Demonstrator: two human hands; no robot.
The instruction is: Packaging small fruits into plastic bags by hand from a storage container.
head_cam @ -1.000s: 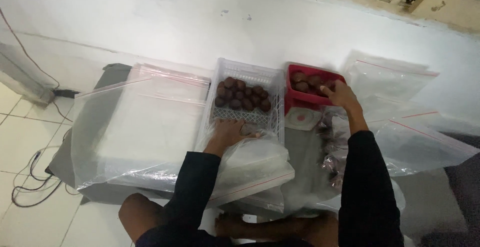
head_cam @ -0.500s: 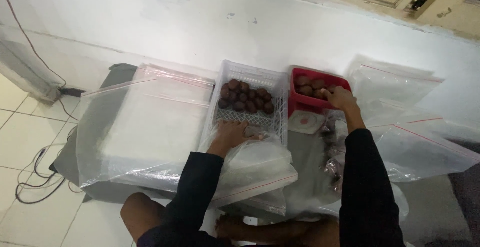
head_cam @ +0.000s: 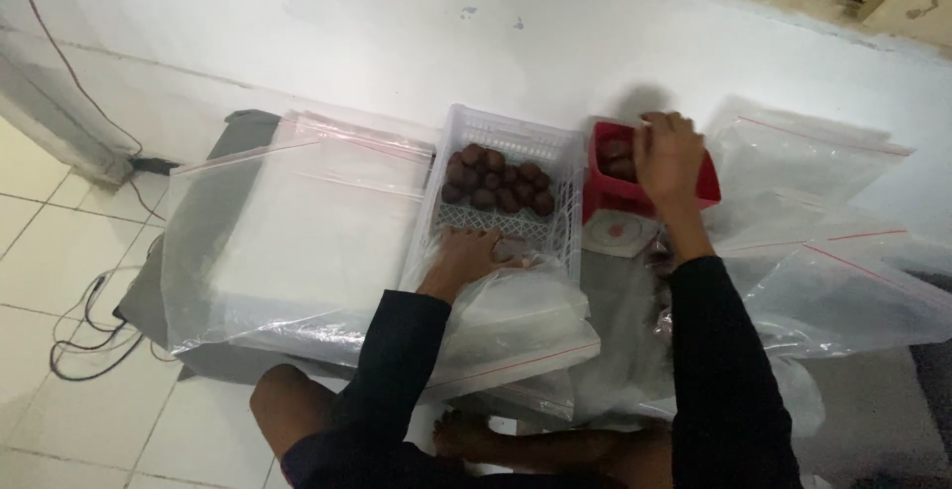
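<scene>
A white slatted plastic crate (head_cam: 563,152) holds several round brown fruits (head_cam: 496,183) at its far end. My left hand (head_cam: 470,255) rests at the crate's near edge on a clear plastic bag (head_cam: 521,315), fingers closed on the bag's rim. To the right a red tub (head_cam: 706,183) with more brown fruits (head_cam: 617,160) stands on a small white scale (head_cam: 617,235). My right hand (head_cam: 670,158) is over the tub with its fingers curled at the far rim; whether it holds a fruit is hidden.
Large clear zip bags with red seal strips lie left (head_cam: 288,231) and right (head_cam: 833,241) of the crate on a grey mat (head_cam: 149,296). A white wall runs behind. Black cables (head_cam: 79,335) lie on the tiled floor at left. My bare knees show below.
My right hand has moved from the red tub's near right side up over the tub to its far rim. The left hand stays on the bag. The camera shifted slightly.
</scene>
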